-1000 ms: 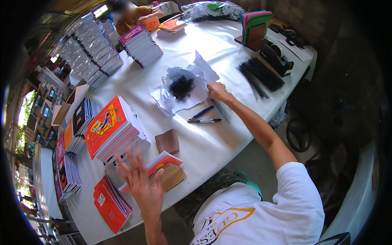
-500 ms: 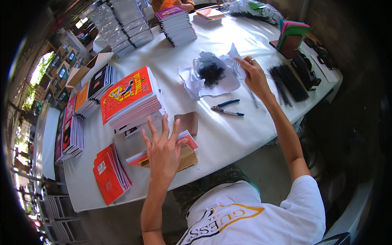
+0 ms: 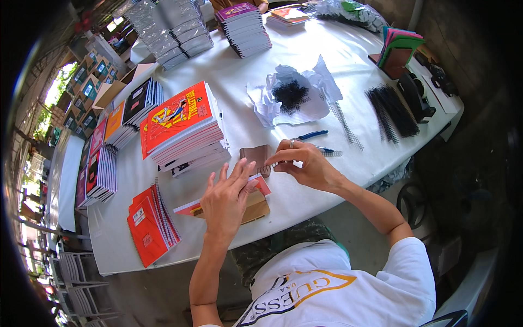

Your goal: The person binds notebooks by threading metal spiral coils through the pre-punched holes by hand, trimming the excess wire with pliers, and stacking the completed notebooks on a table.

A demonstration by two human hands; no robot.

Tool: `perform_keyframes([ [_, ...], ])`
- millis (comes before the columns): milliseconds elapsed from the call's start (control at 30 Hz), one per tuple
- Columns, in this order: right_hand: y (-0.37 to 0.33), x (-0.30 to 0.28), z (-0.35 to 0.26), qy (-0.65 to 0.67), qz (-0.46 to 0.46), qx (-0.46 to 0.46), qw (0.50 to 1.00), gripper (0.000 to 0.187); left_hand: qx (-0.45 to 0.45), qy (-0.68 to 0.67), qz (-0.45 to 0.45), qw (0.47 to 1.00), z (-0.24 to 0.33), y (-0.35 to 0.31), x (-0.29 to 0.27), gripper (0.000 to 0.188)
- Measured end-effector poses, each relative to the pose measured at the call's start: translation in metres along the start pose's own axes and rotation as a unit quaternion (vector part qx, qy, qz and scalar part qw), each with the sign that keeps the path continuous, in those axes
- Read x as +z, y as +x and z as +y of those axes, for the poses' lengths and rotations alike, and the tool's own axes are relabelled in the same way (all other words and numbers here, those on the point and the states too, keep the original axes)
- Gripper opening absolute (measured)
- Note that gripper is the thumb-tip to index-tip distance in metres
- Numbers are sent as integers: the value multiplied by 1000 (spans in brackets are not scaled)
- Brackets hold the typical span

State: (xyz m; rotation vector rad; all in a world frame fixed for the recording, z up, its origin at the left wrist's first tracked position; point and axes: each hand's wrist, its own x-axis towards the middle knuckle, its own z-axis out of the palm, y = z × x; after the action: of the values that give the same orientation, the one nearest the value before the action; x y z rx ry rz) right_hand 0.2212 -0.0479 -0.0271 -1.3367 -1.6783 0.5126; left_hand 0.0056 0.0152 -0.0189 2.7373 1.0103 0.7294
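Note:
My left hand [image 3: 224, 204] rests over a red-covered notebook [image 3: 188, 209], its fingers stretched out and slightly apart. The notebook lies against a brown cardboard piece [image 3: 256, 207] near the table's front edge. Between the fingertips of my right hand [image 3: 306, 163] is a thin dark spiral binding coil [image 3: 265, 169], its far end by the notebook's right corner. A brown block [image 3: 251, 153] sits just behind. Blue-handled cutting pliers [image 3: 313, 135] lie beyond my right hand, which partly hides them. Crumpled white paper [image 3: 261, 103] holds a heap of small black coil scraps [image 3: 290, 97].
A tall stack of orange-red notebooks [image 3: 180, 120] stands left of centre. Several bound red notebooks [image 3: 147, 226] lie at the front left. Black coils [image 3: 400, 114] are bundled at right, beside a black device [image 3: 415, 95]. Wrapped stacks [image 3: 169, 32] stand at the back.
My right hand has come from the crumpled paper to the notebook, now with a coil in its fingers. My left hand stays over the notebook, its fingers less spread.

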Motion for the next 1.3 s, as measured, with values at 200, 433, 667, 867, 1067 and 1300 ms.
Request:
perform_keyframes([
  [200,6,-4,4,19,-18,-3,1000,27,7,2,-1,1000,-1,-1,-2,42],
  [433,12,-12,7,136,-97,-16,986,28,6,0,1,1000,0,-2,-2,42],
  [667,17,-7,11,73,-102,-66,990,31,5,-8,5,1000,2,-2,-3,43],
  [867,21,-23,9,32,-228,-85,969,24,35,45,-7,998,2,-4,-5,43],
  [1067,11,-18,-17,-136,-186,-44,972,20,2,18,-11,1000,5,-3,-7,47],
  [1300,5,-6,-19,-209,-123,-136,960,19,21,6,-24,999,5,-1,-1,52],
])
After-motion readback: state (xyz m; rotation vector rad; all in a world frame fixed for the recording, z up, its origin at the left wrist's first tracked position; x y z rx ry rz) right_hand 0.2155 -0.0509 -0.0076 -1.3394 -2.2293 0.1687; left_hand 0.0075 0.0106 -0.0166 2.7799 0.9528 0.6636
